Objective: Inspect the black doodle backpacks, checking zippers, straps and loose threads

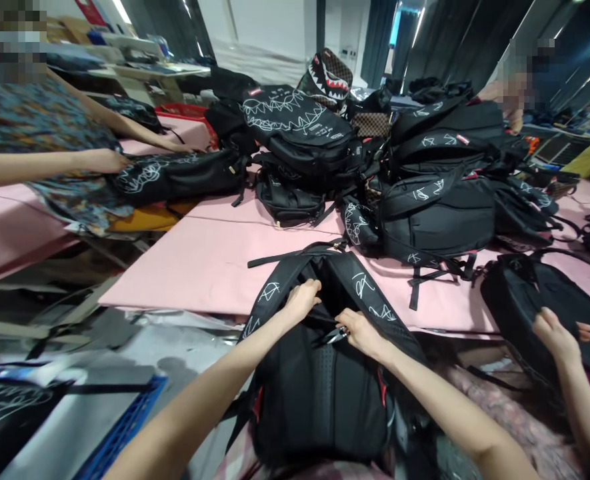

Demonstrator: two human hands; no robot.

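Observation:
A black backpack (319,393) leans upright against the table edge in front of me, its shoulder straps spread over the pink table and marked with white scribbles. My left hand (303,299) is closed at the upper part of the backpack, beside the left strap. Just lower and to the right, my right hand (359,330) is closed around small metal thread snips (333,335), the blades pointing left across the pack. Some of its fingers also touch the dark fabric there. What lies under the fingertips of both hands is partly hidden.
The pink table (175,267) carries a heap of black backpacks (437,213). At left, a co-worker's hands rest on a black bag (175,177). Another person's hands work on a backpack (515,300) close on my right. A blue crate (125,427) stands low at left.

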